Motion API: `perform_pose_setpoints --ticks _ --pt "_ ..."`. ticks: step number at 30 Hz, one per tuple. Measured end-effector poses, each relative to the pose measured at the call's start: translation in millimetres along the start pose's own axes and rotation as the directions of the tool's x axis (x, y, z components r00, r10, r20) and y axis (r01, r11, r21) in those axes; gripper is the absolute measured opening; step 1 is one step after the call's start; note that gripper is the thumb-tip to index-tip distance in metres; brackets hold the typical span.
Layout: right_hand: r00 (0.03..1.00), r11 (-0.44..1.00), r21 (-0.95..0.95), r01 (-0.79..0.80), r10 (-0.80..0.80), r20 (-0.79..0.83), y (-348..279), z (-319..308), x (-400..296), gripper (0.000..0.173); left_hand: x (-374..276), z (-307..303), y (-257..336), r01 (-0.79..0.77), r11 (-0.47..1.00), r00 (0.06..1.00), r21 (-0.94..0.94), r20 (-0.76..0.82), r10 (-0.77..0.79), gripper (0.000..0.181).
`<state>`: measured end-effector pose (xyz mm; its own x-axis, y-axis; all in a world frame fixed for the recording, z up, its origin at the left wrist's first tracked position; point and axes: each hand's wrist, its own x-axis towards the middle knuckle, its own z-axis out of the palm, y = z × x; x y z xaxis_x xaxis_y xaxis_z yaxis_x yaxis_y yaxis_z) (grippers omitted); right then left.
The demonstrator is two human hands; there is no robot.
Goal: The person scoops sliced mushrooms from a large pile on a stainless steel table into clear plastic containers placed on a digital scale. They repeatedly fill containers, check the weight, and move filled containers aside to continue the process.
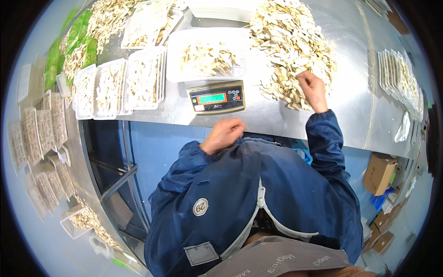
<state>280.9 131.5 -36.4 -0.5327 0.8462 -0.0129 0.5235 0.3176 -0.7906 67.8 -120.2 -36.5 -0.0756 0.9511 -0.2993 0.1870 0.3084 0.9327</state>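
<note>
My right hand is at the near edge of a large heap of pale dried slices, which look like mushroom. Its fingertips are pinched together over the slices; whether one is between them cannot be made out. My left hand, slightly blurred, is curled in front of the table edge, below the scale, with nothing visible in it. A digital weighing scale with a lit green display faces me. On it rests a white plastic tray with a small mound of slices inside.
Stacked filled trays stand left of the scale on the steel table. Behind are a stack of white trays and green perforated baskets. More filled trays stand at right. A cardboard box is below the right side.
</note>
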Motion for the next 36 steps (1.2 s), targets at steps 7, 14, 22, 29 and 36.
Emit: perform_pose_setpoints --ticks 7,14,22,29,36 --pt "0.960 0.887 -0.368 0.278 -0.253 0.117 -3 88 -5 0.019 -40 -49 -42 0.223 0.972 0.970 0.079 0.082 -0.229 0.022" --pt "0.977 0.876 -0.433 0.211 -0.203 0.066 2 108 1 0.012 -57 -53 -52 0.246 0.966 0.968 -0.084 0.064 -0.241 0.024" --pt "0.989 0.941 0.321 -0.105 0.134 -0.068 -40 83 22 0.024 -24 -140 -27 -0.015 0.987 0.636 0.158 -0.760 0.132 0.028" --pt "0.989 0.983 0.137 -0.123 0.132 -0.060 -63 129 59 0.031 57 -185 -28 -0.113 0.940 0.741 0.322 -0.603 0.296 0.052" --pt "0.966 0.933 0.307 -0.190 0.234 -0.112 -59 123 69 0.017 70 -170 -19 -0.138 0.728 0.715 0.671 -0.442 0.542 0.055"
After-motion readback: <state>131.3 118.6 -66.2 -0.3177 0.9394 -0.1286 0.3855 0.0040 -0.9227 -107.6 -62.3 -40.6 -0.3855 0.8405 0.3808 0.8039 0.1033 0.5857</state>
